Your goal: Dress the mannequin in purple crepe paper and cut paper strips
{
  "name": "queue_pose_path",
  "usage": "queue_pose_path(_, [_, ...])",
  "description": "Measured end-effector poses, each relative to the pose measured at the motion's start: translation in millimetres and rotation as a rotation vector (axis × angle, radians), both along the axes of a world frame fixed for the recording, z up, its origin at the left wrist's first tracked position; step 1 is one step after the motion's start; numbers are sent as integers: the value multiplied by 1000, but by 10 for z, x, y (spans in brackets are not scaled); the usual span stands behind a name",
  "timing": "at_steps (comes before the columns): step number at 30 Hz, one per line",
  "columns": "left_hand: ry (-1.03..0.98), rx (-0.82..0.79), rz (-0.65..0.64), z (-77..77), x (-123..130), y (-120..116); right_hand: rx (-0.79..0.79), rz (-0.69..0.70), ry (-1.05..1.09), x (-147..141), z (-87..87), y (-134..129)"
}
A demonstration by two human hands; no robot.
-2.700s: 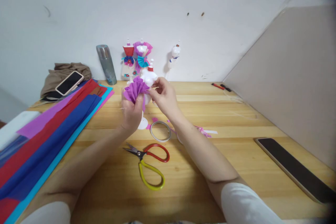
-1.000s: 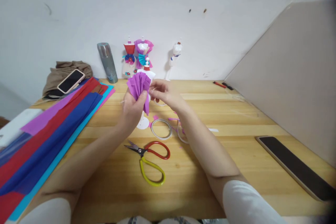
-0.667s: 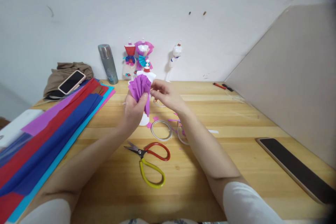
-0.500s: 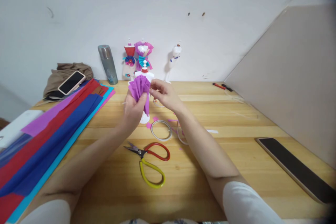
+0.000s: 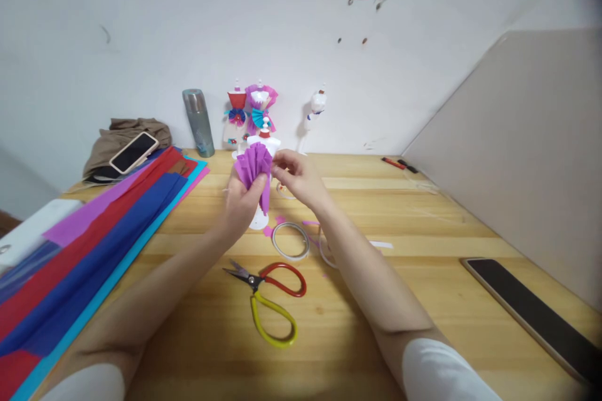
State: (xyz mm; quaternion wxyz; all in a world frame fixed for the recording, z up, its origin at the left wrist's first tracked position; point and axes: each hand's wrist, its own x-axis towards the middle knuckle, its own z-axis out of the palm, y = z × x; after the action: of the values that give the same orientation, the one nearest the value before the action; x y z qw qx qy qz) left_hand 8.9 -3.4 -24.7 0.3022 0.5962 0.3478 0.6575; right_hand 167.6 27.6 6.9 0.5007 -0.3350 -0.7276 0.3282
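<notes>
One paper fan (image 5: 253, 163) (purple) sits within the left fingers (image 5: 257, 185)

Looks evenly, moderately bright, cool on the wall (image 5: 282, 44), warmer on the counter (image 5: 338, 344). Darkens softly toward the counter's near edge. Stretches toward the sides, blackens at the upper-right frame corner, blurs slightly in fine detail.
</notes>
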Motion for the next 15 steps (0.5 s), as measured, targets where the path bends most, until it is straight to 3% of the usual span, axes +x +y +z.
queue_pose_path(10, [-8,62,-1,-80,-23,64,34,0,-55,-32,-13,9])
queue_pose_path(15, [-21,35,-10,-42,-17,30,5,-29,-19,-47,-48,30])
